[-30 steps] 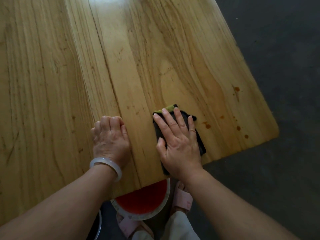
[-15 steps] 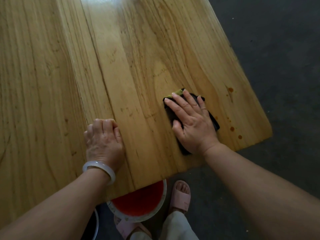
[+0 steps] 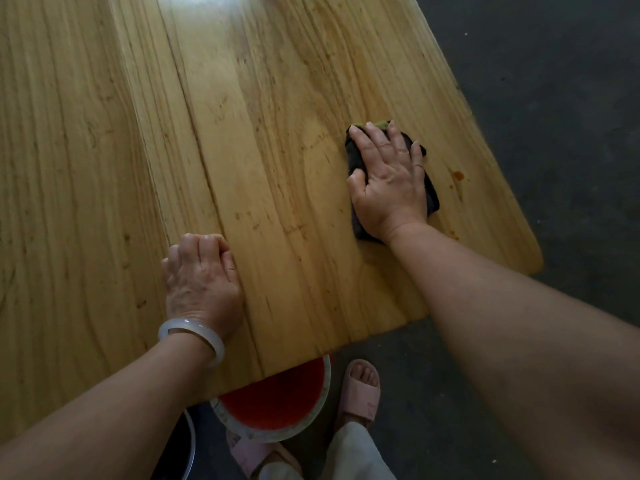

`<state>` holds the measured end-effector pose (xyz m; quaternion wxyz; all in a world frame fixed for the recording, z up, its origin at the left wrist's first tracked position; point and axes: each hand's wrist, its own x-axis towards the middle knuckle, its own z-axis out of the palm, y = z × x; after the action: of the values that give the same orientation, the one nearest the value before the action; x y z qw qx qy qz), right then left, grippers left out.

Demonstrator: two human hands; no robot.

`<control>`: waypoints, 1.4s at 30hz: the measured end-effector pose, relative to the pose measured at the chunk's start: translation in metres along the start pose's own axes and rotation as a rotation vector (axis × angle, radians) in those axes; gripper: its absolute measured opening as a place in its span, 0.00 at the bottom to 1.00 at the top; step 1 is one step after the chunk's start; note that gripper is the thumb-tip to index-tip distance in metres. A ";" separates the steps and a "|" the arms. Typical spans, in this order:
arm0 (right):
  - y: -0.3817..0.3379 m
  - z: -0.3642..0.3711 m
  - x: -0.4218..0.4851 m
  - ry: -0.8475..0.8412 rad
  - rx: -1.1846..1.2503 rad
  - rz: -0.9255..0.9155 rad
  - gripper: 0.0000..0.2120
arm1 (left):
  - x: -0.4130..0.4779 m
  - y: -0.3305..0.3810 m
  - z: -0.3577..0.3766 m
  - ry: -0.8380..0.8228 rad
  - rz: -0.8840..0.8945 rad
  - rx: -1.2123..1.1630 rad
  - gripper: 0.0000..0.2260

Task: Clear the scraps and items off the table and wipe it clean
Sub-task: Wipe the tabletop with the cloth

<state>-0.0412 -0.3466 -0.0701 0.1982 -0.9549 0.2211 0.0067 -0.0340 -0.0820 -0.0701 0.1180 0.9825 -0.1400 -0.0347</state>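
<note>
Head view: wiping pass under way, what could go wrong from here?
1. The reddish spots sit beside the dark cloth, unwiped; a flat pass by the right hand may smear them rather than lift them.
2. The cloth lies near the right edge of the table; an outward stroke could carry it off onto the floor.
3. The red basin sits under the near edge only; anything pushed off the right side would likely miss it.

view: head | faces: forward, steeply down | range: close above near edge of table [image 3: 270,140]
</note>
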 end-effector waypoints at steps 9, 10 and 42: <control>-0.012 0.011 -0.078 0.061 0.050 -0.025 0.29 | 0.000 0.002 0.000 -0.002 -0.006 0.017 0.09; -0.009 0.011 -0.088 0.041 0.063 -0.064 0.29 | 0.000 0.002 -0.001 -0.004 -0.005 0.020 0.10; 0.076 -0.026 0.016 0.022 0.032 -0.114 0.29 | 0.039 0.099 0.029 -0.009 0.156 -0.078 0.07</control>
<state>-0.0610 -0.4258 -0.0761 0.2113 -0.9626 0.1684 -0.0185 -0.0263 -0.1915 -0.0761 0.1578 0.9631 -0.2152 -0.0354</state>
